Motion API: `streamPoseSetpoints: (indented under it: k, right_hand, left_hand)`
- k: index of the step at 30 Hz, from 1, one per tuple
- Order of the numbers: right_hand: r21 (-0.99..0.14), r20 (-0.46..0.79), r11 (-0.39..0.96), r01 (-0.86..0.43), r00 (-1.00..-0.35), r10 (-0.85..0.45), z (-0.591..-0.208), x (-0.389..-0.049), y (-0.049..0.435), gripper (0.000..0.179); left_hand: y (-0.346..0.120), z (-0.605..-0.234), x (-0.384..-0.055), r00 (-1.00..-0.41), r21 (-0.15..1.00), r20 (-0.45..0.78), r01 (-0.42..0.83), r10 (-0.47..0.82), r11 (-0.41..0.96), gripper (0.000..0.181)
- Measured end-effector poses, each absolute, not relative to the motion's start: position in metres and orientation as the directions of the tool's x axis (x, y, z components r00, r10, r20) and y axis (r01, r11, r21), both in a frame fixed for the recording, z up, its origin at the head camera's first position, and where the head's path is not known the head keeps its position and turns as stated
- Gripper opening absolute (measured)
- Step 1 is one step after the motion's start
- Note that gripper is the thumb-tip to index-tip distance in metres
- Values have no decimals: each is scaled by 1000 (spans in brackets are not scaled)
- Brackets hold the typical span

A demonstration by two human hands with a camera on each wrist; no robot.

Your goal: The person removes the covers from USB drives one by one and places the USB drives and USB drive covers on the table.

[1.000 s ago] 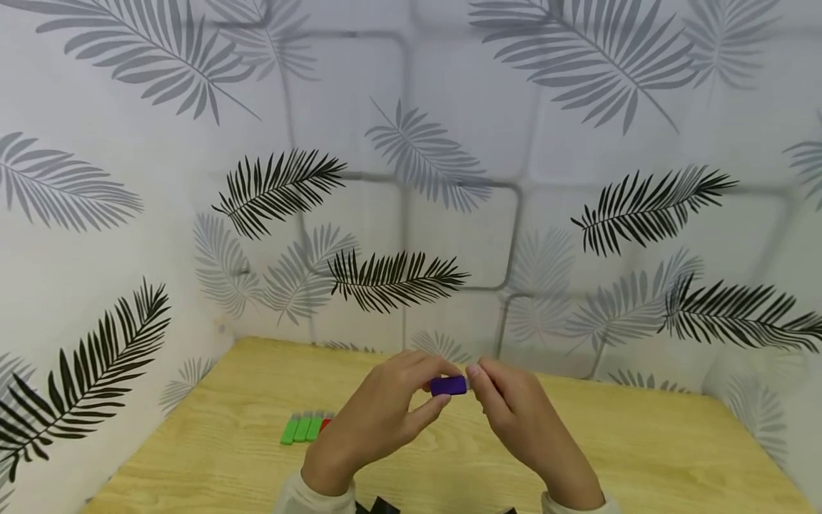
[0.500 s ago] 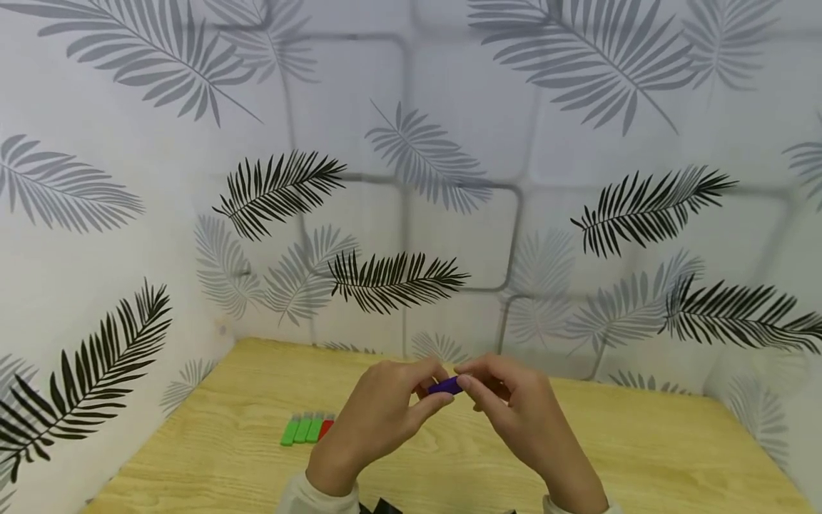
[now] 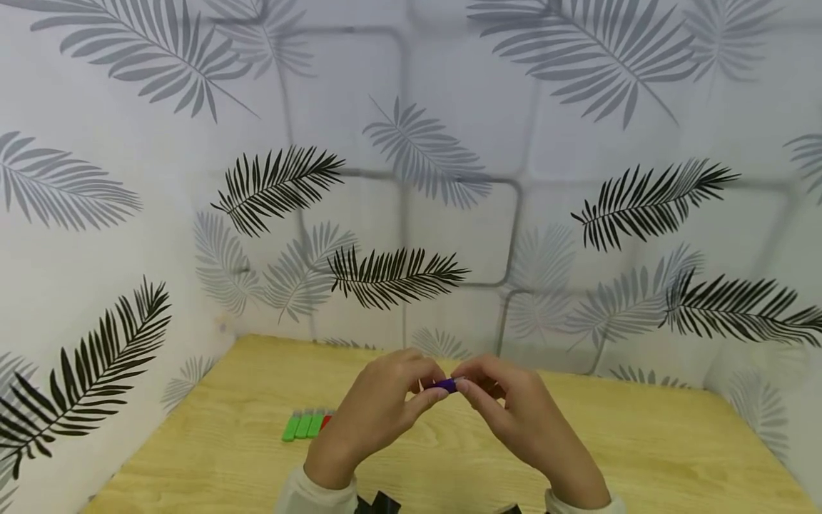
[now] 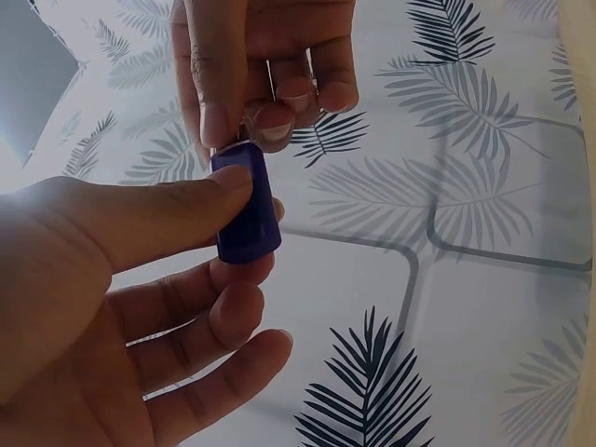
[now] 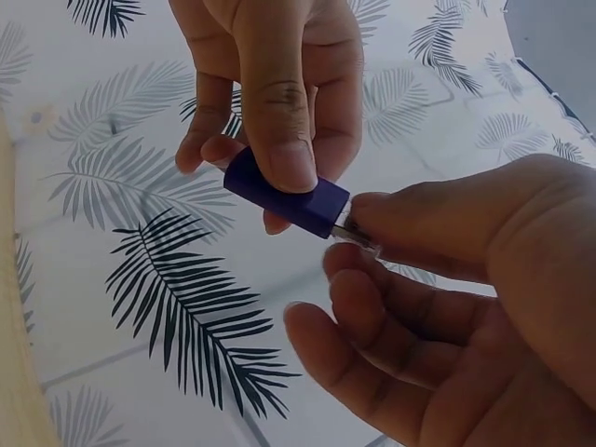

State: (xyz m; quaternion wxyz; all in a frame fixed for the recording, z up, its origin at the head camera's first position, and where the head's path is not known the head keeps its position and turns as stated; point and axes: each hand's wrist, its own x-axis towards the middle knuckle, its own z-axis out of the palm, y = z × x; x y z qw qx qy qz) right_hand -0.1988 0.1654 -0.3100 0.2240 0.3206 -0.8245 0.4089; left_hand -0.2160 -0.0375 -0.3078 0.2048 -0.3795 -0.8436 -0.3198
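Observation:
A purple USB flash drive (image 3: 446,385) is held up above the table between both hands. My left hand (image 3: 379,407) pinches its purple body (image 5: 312,209) between thumb and fingers, as both wrist views show. At the drive's metal connector end sits a small clear cap (image 5: 363,242), and my right hand (image 3: 516,410) pinches it between thumb and index finger. The right hand's other fingers are loosely curled. In the head view the fingers hide much of the drive.
Left of my left forearm, several green USB drives (image 3: 303,426) and a red one (image 3: 325,421) lie in a row on the wooden table (image 3: 205,435), the red one partly hidden by that arm. A leaf-patterned curtain (image 3: 449,228) hangs behind the table.
A second ago the right fingers were at the drive's tip and more of its purple body showed. The drive has turned in the hands, and the right fingers have closed over its connector end.

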Motion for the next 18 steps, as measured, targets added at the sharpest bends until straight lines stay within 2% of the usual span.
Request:
streamPoseSetpoints:
  k: [8, 18]
  right_hand:
    - [-520, 639, 494, -697, -701, -317, -310, -201, 167, 7]
    - [-505, 648, 516, -692, -699, -302, -308, -200, 167, 8]
  left_hand:
    - [-37, -306, -217, -639, 410, 553, 767, 534, 494, 14]
    - [-38, -306, -219, -637, 434, 518, 771, 571, 466, 10]
